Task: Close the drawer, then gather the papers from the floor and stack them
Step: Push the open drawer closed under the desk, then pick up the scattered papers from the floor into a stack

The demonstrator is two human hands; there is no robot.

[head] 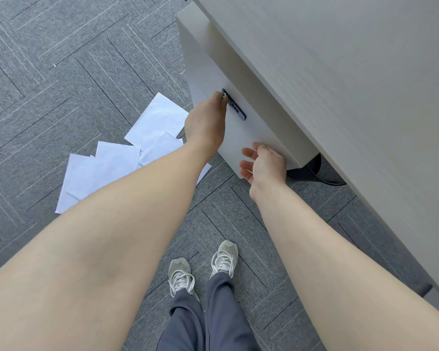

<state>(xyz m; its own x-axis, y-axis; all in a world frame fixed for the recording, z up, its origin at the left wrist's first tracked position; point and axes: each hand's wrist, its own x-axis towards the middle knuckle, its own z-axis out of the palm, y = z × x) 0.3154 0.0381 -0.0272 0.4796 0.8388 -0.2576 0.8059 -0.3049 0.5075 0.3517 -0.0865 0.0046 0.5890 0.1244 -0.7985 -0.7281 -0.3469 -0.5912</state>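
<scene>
Left hand grips the drawer handle; right hand hangs slack, released, beside it. Papers lie left of the drawer; its contents are hidden.

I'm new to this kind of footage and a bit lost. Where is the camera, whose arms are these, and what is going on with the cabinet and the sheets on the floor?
The camera sits on a person's head, looking down, so the arms and the shoes are their own. There is no machine. The left hand is at the dark handle on the front of a drawer in a cabinet under the desk; its fingertips are hidden, so its grip is unclear. The right hand is open, near the drawer's lower corner, holding nothing. White papers lie scattered and overlapping on the grey carpet, none picked up yet.
</scene>
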